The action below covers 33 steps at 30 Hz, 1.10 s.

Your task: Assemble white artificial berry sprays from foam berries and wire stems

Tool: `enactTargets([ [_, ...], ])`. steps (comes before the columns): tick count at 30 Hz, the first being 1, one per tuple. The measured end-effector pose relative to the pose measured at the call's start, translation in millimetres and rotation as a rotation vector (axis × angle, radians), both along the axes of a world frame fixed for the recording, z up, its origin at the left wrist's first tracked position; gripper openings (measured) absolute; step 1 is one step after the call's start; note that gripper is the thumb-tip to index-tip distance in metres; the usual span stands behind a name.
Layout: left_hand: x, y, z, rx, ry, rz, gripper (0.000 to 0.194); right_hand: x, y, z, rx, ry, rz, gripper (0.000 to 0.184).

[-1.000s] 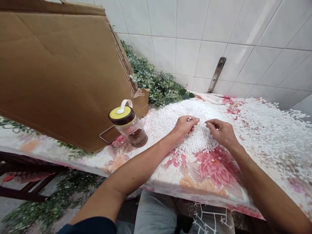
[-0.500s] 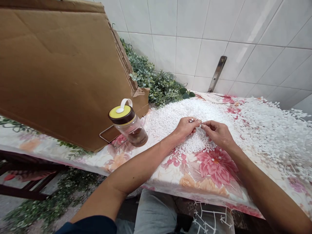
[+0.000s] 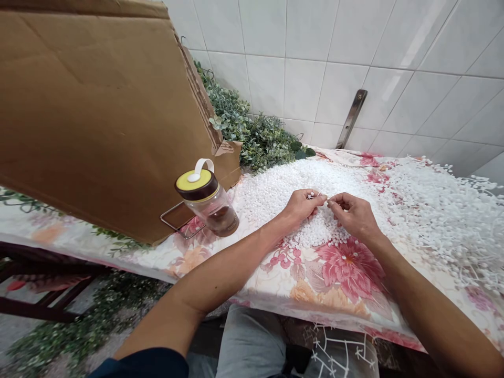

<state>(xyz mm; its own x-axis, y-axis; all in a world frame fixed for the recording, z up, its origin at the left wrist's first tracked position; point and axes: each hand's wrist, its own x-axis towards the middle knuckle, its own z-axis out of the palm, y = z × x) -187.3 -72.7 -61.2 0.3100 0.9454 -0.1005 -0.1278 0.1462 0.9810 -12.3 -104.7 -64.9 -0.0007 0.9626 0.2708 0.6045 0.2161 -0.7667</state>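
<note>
A cardboard sheet leans beside a glass jar with a yellow lid. The left hand pinches a tiny white sprig; the right hand is pinched closed just beside it, its hold too small to tell. Both hang over white beads heaped on a floral cloth.

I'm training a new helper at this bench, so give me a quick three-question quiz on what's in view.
1. True or false: the left hand is nearer the jar than the right hand is.
2. What lies directly beneath the hands? A. cardboard B. white beads C. wall tiles
3. What colour is the top of the jar's lid?

Key: 1. true; 2. B; 3. yellow
</note>
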Motion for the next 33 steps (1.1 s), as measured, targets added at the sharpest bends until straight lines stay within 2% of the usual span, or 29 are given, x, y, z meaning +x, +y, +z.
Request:
enactTargets([
  [8, 0, 0, -3.0, 0.03, 0.033, 0.023, 0.032, 0, 1, -2.4, 0.098, -0.109, -0.009, 0.021],
  [16, -1, 4, -11.7, 0.195, 0.164, 0.015, 0.034, -1, 0, 1.6, 0.089, -0.092, -0.028, 0.024],
  [22, -1, 9, -17.4, 0.316, 0.231, 0.096, 0.021, -1, 1, -0.1, 0.104, -0.09, -0.023, 0.024],
  [28, 0, 6, -14.4, 0.345, 0.221, 0.138, 0.02, -5, -1, -4.5, 0.143, -0.096, 0.001, 0.018],
  [33, 1, 2, -10.5, 0.385, 0.295, 0.158, 0.016, -5, 0, -7.1, 0.149, -0.093, 0.003, 0.016],
])
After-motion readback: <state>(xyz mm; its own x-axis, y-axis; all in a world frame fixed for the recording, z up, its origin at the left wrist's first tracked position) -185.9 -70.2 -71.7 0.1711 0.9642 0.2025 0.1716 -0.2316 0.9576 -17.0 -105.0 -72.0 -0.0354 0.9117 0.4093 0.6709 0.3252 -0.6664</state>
